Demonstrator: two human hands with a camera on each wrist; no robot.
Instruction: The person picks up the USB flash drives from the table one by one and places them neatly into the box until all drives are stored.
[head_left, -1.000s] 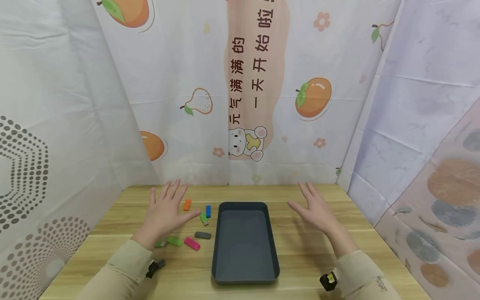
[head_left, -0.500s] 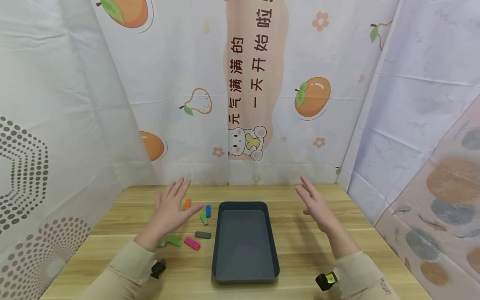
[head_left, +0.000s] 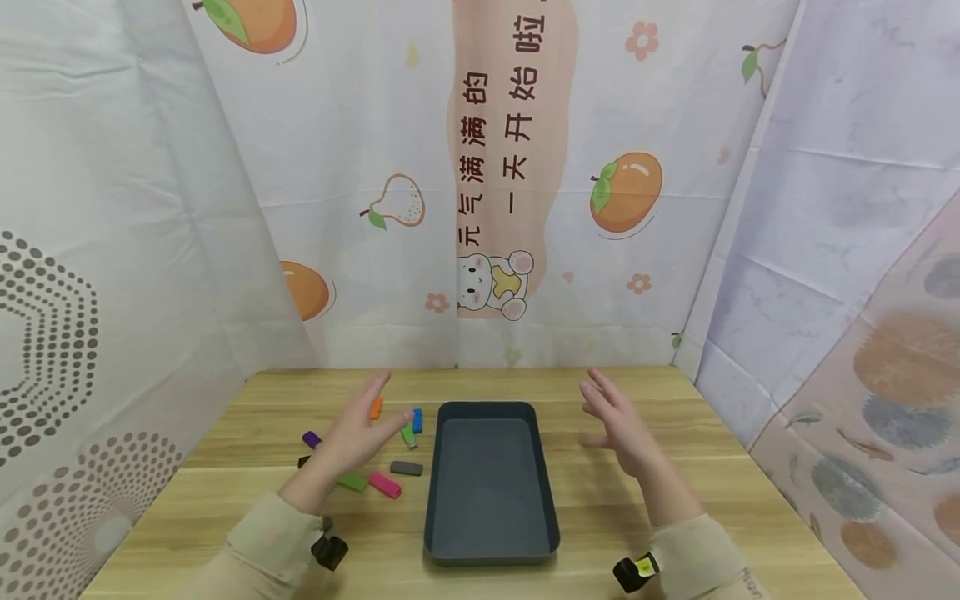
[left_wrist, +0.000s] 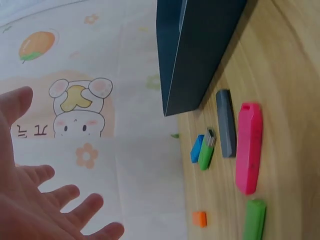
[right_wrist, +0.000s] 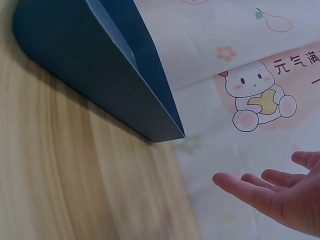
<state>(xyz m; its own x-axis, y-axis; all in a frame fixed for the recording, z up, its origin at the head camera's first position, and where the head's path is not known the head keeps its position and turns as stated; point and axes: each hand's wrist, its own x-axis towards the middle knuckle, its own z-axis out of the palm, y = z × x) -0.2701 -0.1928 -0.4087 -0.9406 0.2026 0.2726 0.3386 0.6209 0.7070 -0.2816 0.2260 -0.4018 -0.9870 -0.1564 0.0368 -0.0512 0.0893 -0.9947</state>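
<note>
My left hand (head_left: 351, 446) is held above the left part of the table, fingers extended and holding nothing. Under and around it lie several USB sticks: a pink one (head_left: 385, 485), a grey one (head_left: 407, 468), a blue one (head_left: 417, 420), an orange one (head_left: 377, 408) and a purple one (head_left: 311, 438). A green USB stick (left_wrist: 206, 150) shows its metal plug in the left wrist view. Another green stick (left_wrist: 255, 220) is partly cut off there. On the other side of the dark grey tray (head_left: 491, 560), my right hand (head_left: 622, 429) hovers with relaxed fingers and nothing in it.
The tray stands mid-table, its raised walls between the two hands. Printed curtains (head_left: 360, 283) enclose the wooden table (head_left: 600, 517) at the back and both sides. A black stick end (head_left: 303, 461) peeks out left of the left wrist.
Both hands have turned and come lower and nearer the body, the left also shifting slightly right. The purple and black sticks have come into sight beside the left wrist.
</note>
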